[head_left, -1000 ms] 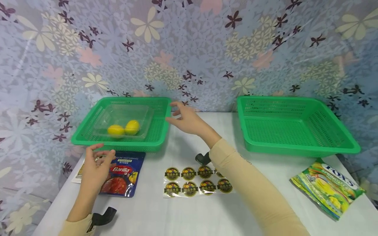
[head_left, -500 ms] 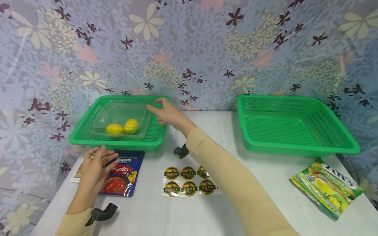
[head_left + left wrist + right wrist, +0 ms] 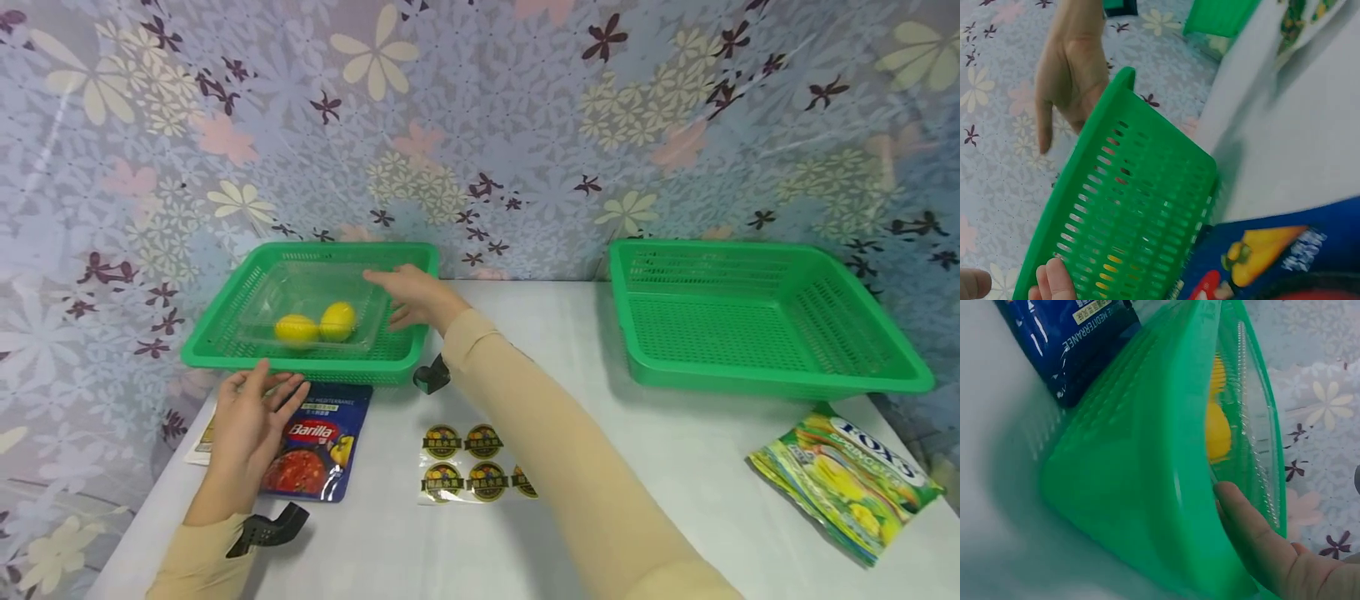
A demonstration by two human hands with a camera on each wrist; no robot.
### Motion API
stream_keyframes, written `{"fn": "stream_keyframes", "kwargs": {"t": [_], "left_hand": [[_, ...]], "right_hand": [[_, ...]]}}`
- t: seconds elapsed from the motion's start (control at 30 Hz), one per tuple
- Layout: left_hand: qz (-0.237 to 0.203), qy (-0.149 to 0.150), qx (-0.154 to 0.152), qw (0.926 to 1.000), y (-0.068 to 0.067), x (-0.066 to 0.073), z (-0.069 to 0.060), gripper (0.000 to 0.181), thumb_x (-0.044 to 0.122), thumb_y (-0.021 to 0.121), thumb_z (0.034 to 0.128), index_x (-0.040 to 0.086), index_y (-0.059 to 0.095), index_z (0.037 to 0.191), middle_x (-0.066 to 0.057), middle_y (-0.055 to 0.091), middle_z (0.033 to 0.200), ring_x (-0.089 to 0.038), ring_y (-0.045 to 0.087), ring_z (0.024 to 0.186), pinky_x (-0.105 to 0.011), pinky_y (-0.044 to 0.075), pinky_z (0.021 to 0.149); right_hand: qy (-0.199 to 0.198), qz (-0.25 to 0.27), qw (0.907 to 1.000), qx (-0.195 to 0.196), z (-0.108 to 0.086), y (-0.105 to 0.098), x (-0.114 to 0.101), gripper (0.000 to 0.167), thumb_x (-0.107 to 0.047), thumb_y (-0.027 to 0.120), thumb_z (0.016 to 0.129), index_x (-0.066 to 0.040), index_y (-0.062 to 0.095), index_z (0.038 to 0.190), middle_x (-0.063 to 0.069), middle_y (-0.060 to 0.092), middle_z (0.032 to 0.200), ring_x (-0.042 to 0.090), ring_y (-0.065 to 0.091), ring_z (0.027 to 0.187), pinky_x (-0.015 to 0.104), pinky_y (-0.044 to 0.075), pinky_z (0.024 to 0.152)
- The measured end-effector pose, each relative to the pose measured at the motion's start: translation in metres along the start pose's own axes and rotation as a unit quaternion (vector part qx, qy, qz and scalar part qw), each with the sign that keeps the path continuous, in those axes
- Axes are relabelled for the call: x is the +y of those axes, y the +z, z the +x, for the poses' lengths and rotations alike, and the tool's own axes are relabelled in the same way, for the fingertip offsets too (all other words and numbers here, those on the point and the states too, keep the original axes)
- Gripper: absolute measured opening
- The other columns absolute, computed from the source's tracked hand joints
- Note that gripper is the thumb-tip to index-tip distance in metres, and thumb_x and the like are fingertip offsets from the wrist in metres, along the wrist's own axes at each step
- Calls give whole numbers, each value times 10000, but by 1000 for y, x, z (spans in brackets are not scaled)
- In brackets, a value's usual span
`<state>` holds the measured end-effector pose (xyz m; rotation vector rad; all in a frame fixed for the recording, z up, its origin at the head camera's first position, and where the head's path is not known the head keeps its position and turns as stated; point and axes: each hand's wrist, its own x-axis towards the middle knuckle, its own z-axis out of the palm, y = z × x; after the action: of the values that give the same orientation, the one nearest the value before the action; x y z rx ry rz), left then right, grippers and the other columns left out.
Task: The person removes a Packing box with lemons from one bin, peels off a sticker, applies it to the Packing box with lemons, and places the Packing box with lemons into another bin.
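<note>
A clear plastic container (image 3: 300,287) sits in the left green basket (image 3: 367,365), with two lemons (image 3: 338,322) showing through its wall. My right hand (image 3: 416,296) reaches over the basket's right side, fingers extended at the container's right edge; whether they touch it I cannot tell. In the right wrist view, the right thumb (image 3: 1254,528) is inside the basket rim. My left hand (image 3: 251,421), its fingers loosely bent, hovers by the basket's front rim above a blue Barilla pouch (image 3: 315,454). Left fingertips (image 3: 1057,281) appear beside the basket wall in the left wrist view.
A second green basket (image 3: 772,383) stands at the right. In front of it lies a green-yellow Fox's candy bag (image 3: 847,483). A sheet of round fruit stickers (image 3: 465,462) lies mid-table, partly under the right sleeve. A floral cloth (image 3: 525,125) hangs behind.
My right hand has moved left from outside the left basket, over its right rim, to the container's edge. My left hand has shifted only slightly.
</note>
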<state>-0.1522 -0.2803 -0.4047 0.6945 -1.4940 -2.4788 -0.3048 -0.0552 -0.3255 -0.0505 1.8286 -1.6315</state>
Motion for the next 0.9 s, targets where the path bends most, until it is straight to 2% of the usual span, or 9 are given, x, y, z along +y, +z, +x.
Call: {"fn": "stream_keyframes", "kwargs": {"t": [0.13, 0.27, 0.4, 0.5, 0.73, 0.83, 0.87, 0.9], "left_hand": [[-95, -55, 7, 9999, 4, 2, 2, 286, 338, 566, 1103, 176, 342, 1176, -58, 513, 1111, -191, 727, 1001, -280, 666, 944], [-80, -140, -54, 9999, 6, 3, 4, 274, 316, 556, 1105, 178, 332, 1179, -48, 465, 1128, -179, 712, 989, -272, 664, 943], [-14, -180, -45, 9998, 7, 2, 6, 253, 293, 540, 1109, 190, 327, 1199, -42, 447, 1140, -166, 702, 991, -267, 655, 963], [-15, -207, -34, 9998, 7, 1, 8, 221, 279, 514, 1118, 193, 329, 1203, -42, 446, 1160, -161, 691, 1015, -269, 647, 986], [-40, -298, -48, 9995, 7, 3, 8, 230, 257, 496, 1125, 193, 311, 1244, -28, 420, 1192, -151, 620, 1059, -262, 635, 1010], [-104, -329, -49, 9994, 7, 3, 8, 227, 259, 498, 1122, 196, 307, 1226, -18, 422, 1172, -152, 592, 1062, -266, 629, 1025], [-122, -343, -55, 9993, 7, 3, 9, 227, 263, 500, 1121, 200, 307, 1223, -17, 424, 1171, -152, 588, 1064, -268, 627, 1028], [-128, -349, -64, 9993, 6, 3, 9, 223, 265, 499, 1121, 203, 307, 1215, -15, 424, 1171, -153, 581, 1070, -268, 625, 1034]], "right_hand": [[271, 213, 9994, -85, 7, 5, -1, 858, -416, 555, 1123, -137, 28, 1740, 346, 239, 1723, 540, 386, 1544, 560, 527, 1190], [483, 342, 9982, 6, 15, 6, -1, 892, -427, 565, 1117, -181, -22, 1742, 357, 238, 1717, 546, 398, 1535, 556, 542, 1174], [666, 554, 9962, 34, 20, 7, 0, 840, -434, 573, 1112, -186, 80, 1744, 354, 238, 1718, 541, 398, 1537, 564, 535, 1181], [755, 768, 9942, 27, 23, 9, 1, 823, -435, 583, 1107, -204, 115, 1743, 339, 261, 1715, 527, 425, 1524, 573, 530, 1186], [773, 969, 9922, 155, 27, 12, 5, 920, -419, 623, 1090, -271, -6, 1744, 333, 352, 1650, 473, 531, 1438, 573, 567, 1143], [764, 912, 9926, 231, 28, 13, 5, 922, -401, 647, 1081, -261, 23, 1746, 315, 457, 1511, 408, 630, 1240, 570, 583, 1121], [752, 872, 9931, 242, 28, 13, 5, 925, -390, 656, 1077, -253, 32, 1746, 295, 495, 1413, 373, 649, 1134, 569, 586, 1118], [716, 778, 9941, 236, 27, 13, 5, 913, -381, 662, 1076, -233, 60, 1746, 248, 547, 1244, 321, 648, 981, 565, 592, 1110]]}}
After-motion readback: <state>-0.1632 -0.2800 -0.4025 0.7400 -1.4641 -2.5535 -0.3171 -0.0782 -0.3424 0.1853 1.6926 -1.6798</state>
